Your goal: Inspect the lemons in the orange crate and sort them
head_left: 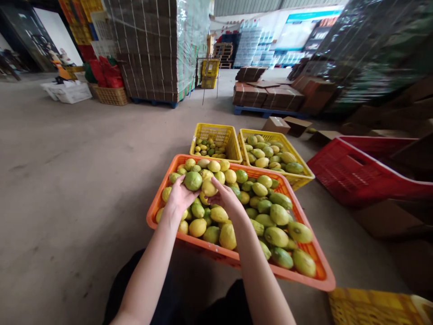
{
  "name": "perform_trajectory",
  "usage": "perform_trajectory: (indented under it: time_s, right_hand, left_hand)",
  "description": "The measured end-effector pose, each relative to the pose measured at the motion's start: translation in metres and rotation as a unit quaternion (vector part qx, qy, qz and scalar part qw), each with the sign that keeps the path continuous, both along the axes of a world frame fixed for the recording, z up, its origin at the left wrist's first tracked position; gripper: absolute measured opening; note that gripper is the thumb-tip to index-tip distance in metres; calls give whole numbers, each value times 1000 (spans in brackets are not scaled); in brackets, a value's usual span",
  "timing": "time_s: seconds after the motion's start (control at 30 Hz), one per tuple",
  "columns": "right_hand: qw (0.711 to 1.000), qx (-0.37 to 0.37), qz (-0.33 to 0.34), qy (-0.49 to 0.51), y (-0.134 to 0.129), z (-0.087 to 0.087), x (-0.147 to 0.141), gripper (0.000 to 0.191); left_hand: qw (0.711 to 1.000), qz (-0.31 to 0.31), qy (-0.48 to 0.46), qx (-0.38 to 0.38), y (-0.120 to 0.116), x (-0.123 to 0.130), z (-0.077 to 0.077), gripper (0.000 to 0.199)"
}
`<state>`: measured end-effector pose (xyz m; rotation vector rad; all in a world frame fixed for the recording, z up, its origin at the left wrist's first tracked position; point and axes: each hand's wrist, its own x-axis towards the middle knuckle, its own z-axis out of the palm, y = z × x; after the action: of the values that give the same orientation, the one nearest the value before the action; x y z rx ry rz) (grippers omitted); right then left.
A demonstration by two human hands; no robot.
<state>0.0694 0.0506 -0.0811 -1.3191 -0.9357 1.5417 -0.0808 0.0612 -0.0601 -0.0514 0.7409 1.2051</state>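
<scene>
A wide orange crate [323, 271] in front of me is filled with green and yellow lemons [276, 236]. Above its left half, my left hand [181, 196] is closed around a green lemon [193, 181], with the fruit resting on the fingers. Close beside it, my right hand [225, 195] grips a yellow lemon [209, 187], thumb on top. The two held fruits are almost side by side, over the others in the crate. Some of my right fingers are hidden behind the fruit and the hand.
Behind the orange crate stand a yellow crate [238, 149] of smaller-looking fruit and another yellow crate [306, 170] of lemons. A red crate [338, 174] is at the right, near cardboard boxes [276, 125]. Wrapped pallet stacks [145, 49] rise farther back. A yellow crate [372, 307] sits lower right.
</scene>
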Motion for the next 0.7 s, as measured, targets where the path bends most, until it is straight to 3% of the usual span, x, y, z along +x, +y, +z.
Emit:
perform_trajectory:
  time_s: [0.17,0.27,0.43,0.7]
  right_hand:
    - [1000,9,8,-5,-2,2,0,47]
    - [999,45,12,-4,-4,5,0,42]
    - [993,114,29,8,-10,14,2,65]
    - [981,177,75,14,-12,23,8,63]
  left_hand:
    - [1000,14,-6,1,0,-2,-2,25]
    - [998,44,-20,42,-1,-2,-3,23]
    - [987,92,-10,133,-2,-6,-1,22]
    - [970,69,89,217,-2,-9,-8,22]
